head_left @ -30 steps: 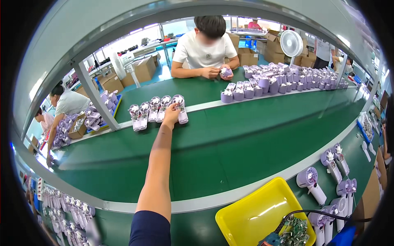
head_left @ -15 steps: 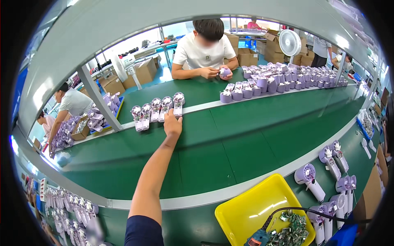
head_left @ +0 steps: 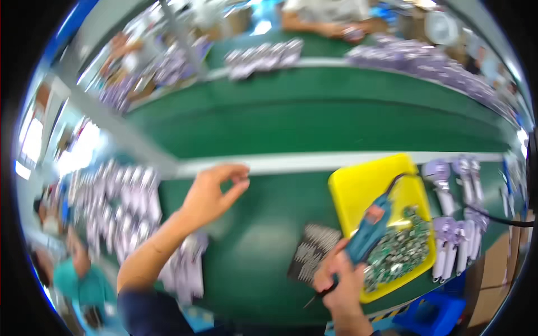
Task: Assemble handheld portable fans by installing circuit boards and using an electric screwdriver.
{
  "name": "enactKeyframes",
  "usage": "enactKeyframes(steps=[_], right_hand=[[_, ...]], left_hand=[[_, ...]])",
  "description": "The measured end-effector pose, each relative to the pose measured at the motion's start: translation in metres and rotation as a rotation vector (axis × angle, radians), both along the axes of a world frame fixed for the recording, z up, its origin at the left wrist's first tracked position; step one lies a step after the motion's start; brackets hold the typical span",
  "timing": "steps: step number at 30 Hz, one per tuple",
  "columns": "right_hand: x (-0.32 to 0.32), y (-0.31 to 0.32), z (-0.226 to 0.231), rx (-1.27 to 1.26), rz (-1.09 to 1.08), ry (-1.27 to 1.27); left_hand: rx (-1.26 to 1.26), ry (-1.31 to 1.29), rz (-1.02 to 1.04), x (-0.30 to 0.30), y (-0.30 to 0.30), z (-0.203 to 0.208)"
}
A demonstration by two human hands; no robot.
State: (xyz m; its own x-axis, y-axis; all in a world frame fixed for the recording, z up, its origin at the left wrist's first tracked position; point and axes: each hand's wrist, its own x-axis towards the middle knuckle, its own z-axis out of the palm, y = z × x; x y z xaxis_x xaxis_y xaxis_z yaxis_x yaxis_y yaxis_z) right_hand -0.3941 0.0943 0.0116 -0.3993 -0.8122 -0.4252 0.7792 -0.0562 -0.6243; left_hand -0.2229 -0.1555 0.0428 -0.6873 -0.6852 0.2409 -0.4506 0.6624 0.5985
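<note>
My left hand (head_left: pixel 210 196) is over the near edge of the green bench, thumb and fingers apart with nothing between them. A teal corded electric screwdriver (head_left: pixel 367 232) is gripped in my right hand (head_left: pixel 342 277). Its thin bit points down and left, and its body leans across a yellow tray (head_left: pixel 350 187). Small green circuit boards (head_left: pixel 395 255) are heaped in that tray. Beside my right hand lies a dark plate (head_left: pixel 308 260) with rows of tiny silvery pieces. Purple-and-white handheld fan bodies (head_left: pixel 131 196) lie in rows beyond my left forearm, blurred by motion.
More fans (head_left: pixel 448 241) stand right of the tray, where a black cord (head_left: pixel 496 220) crosses. Beyond the metal rail (head_left: pixel 269 162) runs a green belt surface (head_left: pixel 336 126), with a row of fans (head_left: pixel 266 56) at its far side. A co-worker's hands (head_left: pixel 342 31) hold a purple part.
My left hand has come back from the far row of fans to the near bench. The view has tilted down, and my right hand now shows, holding the screwdriver that lay over the tray.
</note>
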Motion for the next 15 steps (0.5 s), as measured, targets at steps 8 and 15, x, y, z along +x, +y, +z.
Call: enactKeyframes(steps=[8,15], right_hand=[[0.018,-0.015,0.015,-0.128,-0.028,0.154],[-0.018,-0.003,0.005,-0.051,-0.016,0.24]], left_hand=[[-0.113,-0.02,0.392,0.186,0.127,0.032],[-0.252,-0.322,0.222,0.169,0.153,-0.021]])
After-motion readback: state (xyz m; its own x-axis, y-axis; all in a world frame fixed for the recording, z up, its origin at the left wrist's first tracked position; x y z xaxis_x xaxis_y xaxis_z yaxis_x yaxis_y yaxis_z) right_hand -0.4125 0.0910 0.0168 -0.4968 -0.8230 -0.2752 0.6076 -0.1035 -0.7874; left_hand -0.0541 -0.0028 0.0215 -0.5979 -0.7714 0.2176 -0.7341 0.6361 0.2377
